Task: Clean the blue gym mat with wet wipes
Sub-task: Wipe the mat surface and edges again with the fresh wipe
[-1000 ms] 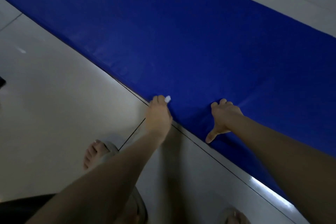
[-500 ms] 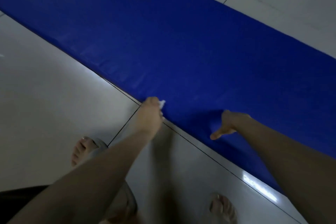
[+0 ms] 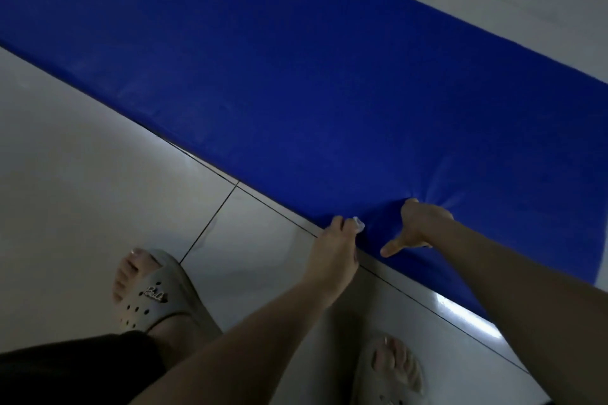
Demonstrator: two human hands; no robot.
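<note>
Most of the mat (image 3: 296, 76) is seemingly awaiting wiping beyond the left hand (image 3: 335, 248) pinching a wipe (image 3: 358, 225), right hand (image 3: 422, 227) clutching its edge

smooth vinyl-like mat (image 3: 296, 76); glossy tiled floor (image 3: 82, 191).

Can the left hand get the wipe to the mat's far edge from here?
Probably not: the left hand, pinching the wet wipe, is at the near edge of the blue gym mat, arm extended, with the mat's full width lying beyond.
</note>
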